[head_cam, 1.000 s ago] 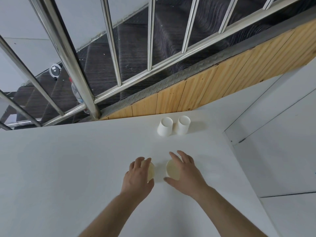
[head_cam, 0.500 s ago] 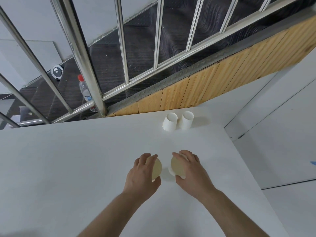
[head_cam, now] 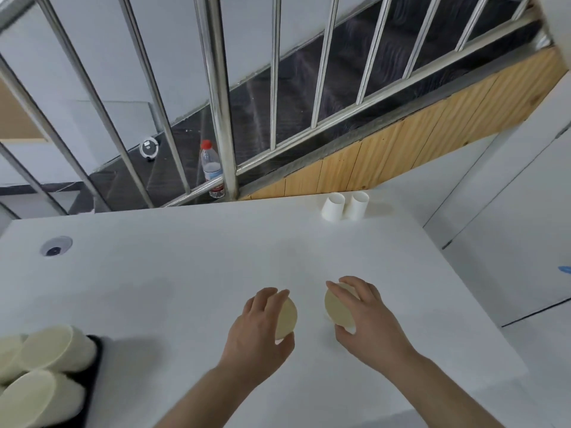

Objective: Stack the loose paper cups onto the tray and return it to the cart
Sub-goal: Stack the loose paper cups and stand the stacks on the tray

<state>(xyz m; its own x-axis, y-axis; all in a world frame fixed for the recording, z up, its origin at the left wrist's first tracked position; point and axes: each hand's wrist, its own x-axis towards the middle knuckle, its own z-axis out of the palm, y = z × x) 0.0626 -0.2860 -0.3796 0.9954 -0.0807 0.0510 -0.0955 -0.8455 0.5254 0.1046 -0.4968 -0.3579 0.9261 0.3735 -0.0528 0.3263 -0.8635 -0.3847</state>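
A: We see the left hand (head_cam: 259, 332) with its fingers and thumb curled round a paper cup (head_cam: 286, 318), whose cream-coloured mouth faces right.

B: And we see the right hand (head_cam: 366, 316) doing the same with a second cup (head_cam: 338, 307), its open mouth turned left. The two mouths face each other with a gap of white table (head_cam: 185, 273) between them; the cups are near but apart.

A: We cannot tell whether either cup touches the tabletop or is held just above it.

B: Agreed. At the far edge of the table we count two more white cups (head_cam: 344, 206) standing upside down, just beside each other, well apart from the hands.

A: At the lower left corner we find the black tray (head_cam: 92, 366), only partly in view, with several cups (head_cam: 52, 347) lying on their sides on it, mouths towards us.

B: Left of the hands we notice a round grommet (head_cam: 56, 246) set into the tabletop.

A: Beyond the table we see a steel railing (head_cam: 221, 97) over dark stairs, and a plastic bottle (head_cam: 211, 169) with a red cap standing upright behind the bars.

B: A wooden panel (head_cam: 417, 143) runs below the railing on the right.
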